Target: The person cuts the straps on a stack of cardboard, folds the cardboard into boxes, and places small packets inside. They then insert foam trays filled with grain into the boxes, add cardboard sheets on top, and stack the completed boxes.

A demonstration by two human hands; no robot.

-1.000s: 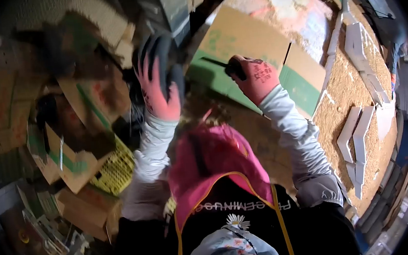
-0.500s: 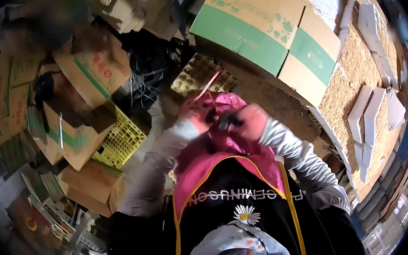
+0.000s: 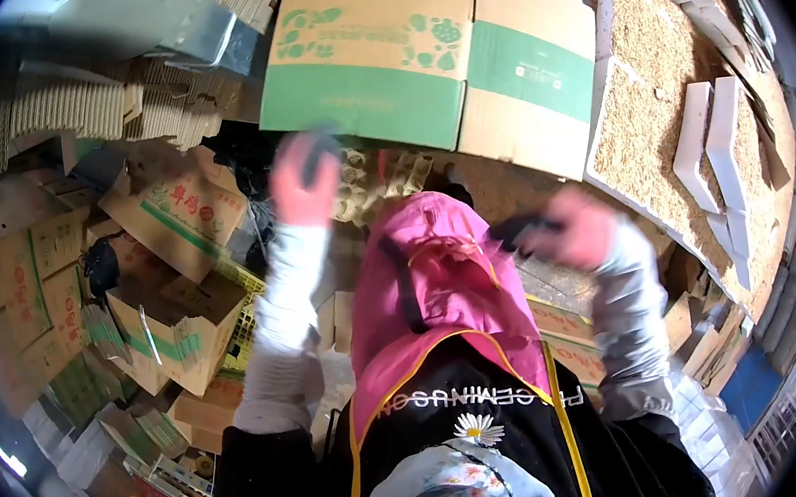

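My left hand (image 3: 302, 189), in a pink glove, is raised beside the front edge of a tan and green cardboard box (image 3: 369, 67). Dark material at its fingers is smeared by motion. To the right of my pink apron (image 3: 447, 253), my right hand (image 3: 579, 232) is also gloved in pink, with a dark blurred part stretching from it toward the apron. I cannot tell whether the dark parts are glove fingers or held items. The apron, edged in yellow, bulges out over my lap, and a dark strip runs down its left side.
An egg tray (image 3: 362, 184) lies under the big box's edge. Open cartons (image 3: 187, 319) and a yellow crate (image 3: 244, 337) stand at left. Corrugated cardboard (image 3: 72, 103) is stacked at upper left. To the right is a bed of shavings (image 3: 652, 125) with white foam pieces (image 3: 694, 140).
My hands have parted from close together over the apron: the left went up and left, the right moved outward. The view has shifted, with the big box now farther left.
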